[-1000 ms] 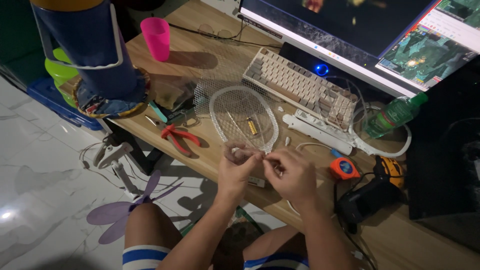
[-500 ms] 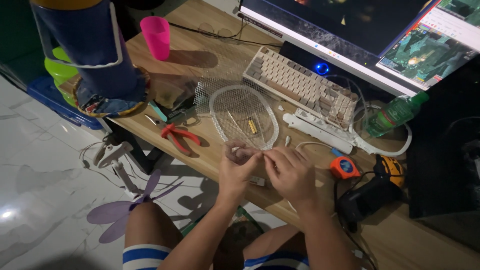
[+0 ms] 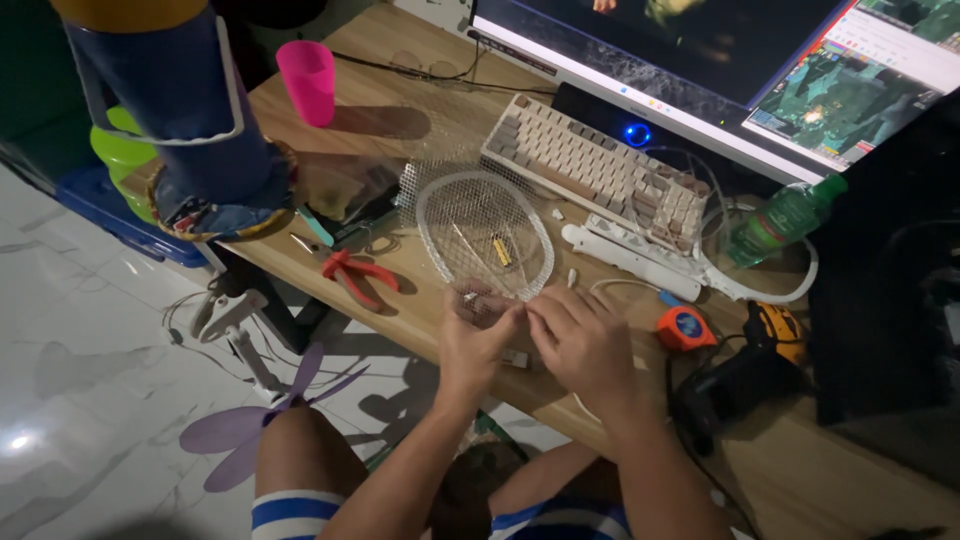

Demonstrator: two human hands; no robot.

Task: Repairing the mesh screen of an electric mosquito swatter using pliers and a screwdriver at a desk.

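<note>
**Both hands at the near end of the mesh racket head**

We have our left hand point(image 3: 478, 338) and right hand point(image 3: 580, 340) close together at the near edge of the surface point(image 3: 400, 110), fingers curled inward and almost meeting. Both are narrowed to a pinch around something small at the near end of the oval mesh racket head point(image 3: 484, 232); what sits between the fingertips is too small to make out, and we cannot tell whether either hand fully grips it or only presses on it.

The racket head lies flat on the surface, its far end pointing toward the keyboard point(image 3: 598, 170). We judge it light and fairly stiff at the rim, while the fine wire mesh looks thin and easy to dent or snag. The rim, or the narrow near end where our hands already are, seems the safest place to hold; the mesh itself should not take pressure.

Just left of our hands lie red-handled pliers point(image 3: 358, 276). To the right sits an orange tape measure point(image 3: 686, 327), and beyond it a white racket frame point(image 3: 640, 262) stretches toward a green bottle point(image 3: 785, 218). Far left stands a pink cup point(image 3: 308, 80), and the monitor point(image 3: 720, 50) spans the far edge.
</note>
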